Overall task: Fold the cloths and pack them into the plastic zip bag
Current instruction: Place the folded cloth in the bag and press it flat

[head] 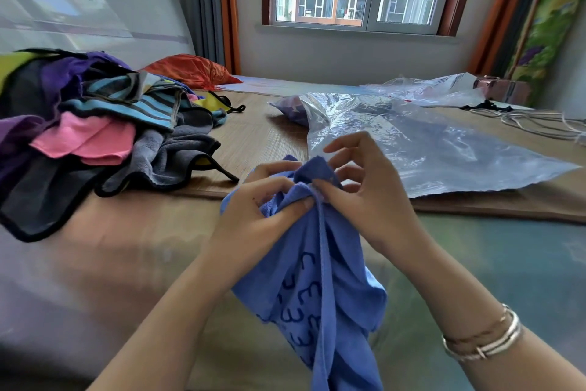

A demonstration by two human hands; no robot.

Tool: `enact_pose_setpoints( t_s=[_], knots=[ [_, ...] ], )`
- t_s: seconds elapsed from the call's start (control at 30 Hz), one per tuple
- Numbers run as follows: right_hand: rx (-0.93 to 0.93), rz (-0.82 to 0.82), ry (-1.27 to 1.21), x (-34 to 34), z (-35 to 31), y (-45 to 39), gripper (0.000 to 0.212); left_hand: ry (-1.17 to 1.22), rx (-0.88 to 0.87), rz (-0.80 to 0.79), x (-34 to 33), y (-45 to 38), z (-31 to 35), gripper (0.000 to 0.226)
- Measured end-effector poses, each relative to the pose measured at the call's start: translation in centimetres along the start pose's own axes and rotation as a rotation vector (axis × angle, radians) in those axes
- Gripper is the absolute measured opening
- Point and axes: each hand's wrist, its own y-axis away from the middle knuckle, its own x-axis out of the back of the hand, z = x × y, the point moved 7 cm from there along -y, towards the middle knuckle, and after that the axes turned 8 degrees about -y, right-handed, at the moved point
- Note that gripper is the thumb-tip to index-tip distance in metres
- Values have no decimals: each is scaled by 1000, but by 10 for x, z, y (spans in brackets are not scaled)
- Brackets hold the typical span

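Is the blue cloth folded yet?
Not folded. The blue cloth hangs bunched and creased, gripped at its top by the left hand and right hand.

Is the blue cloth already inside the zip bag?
No, the blue cloth hangs bunched between the left hand and right hand, outside the plastic zip bag.

both forearms bare, no sleeves showing. right wrist wears stacked bangles (483, 338): two broad silver bands, thinner gold-toned ones beside them. left hand (253, 210), right hand (364, 190) ringless, ungloved.
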Motion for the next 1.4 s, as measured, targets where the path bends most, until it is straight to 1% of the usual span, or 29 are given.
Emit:
enact_pose_setpoints(
  t_s=[0.1,0.17,0.23,0.27,0.4,0.5,0.63,0.7,0.77,0.8,0.83,0.87,0.93,0.97,1.07,1.13,1.17,1.27,1.3,1.33,1.4],
  knots=[
    [-60,-91,-10,-7,3,0,28,23,9,33,3,-1,1,20],
    [-100,-153,-54,-10,5,0,25,-14,-5,42,5,0,4,12],
    [-115,-194,-78,-12,5,1,17,-52,-19,71,8,1,7,6],
    [-114,-202,-75,-12,4,2,15,-72,-20,93,9,1,8,7],
    [-45,-236,-9,-15,-1,6,12,-205,-32,169,13,3,7,33],
    [-30,-236,56,-18,0,7,13,-255,-61,201,14,3,7,31],
    [15,-171,189,-14,0,4,7,-348,-86,211,9,2,8,29],
    [43,-142,189,-9,-10,3,14,-412,-98,182,5,-1,10,37],
    [45,-94,125,0,-22,0,23,-474,-94,108,2,-8,12,48],
    [39,-65,82,6,-28,-2,24,-499,-92,54,0,-13,15,51],
    [33,-40,39,12,-35,-6,23,-510,-96,-11,-2,-17,19,52],
    [29,-26,3,16,-42,-10,22,-499,-99,-86,-4,-23,25,47],
    [15,-23,-31,21,-57,-18,20,-396,-91,-208,-9,-32,40,32],
    [7,-25,-33,23,-65,-23,21,-363,-97,-226,-7,-37,49,30],
    [-23,-4,-59,39,-90,-37,23,-448,-182,-195,3,-54,72,53],
    [-46,28,-53,55,-106,-49,21,-503,-183,-220,11,-62,81,60],
    [-58,40,-55,63,-113,-54,20,-518,-159,-246,15,-65,82,56],
    [-70,68,-40,81,-131,-66,18,-559,-85,-348,20,-69,85,24],
    [-73,78,-27,85,-134,-70,18,-551,-56,-380,20,-70,85,18],
    [-76,91,-14,89,-138,-73,18,-535,-24,-400,20,-70,86,17],
    [-72,133,7,98,-142,-77,18,-513,14,-420,21,-70,91,28]
  ],
)
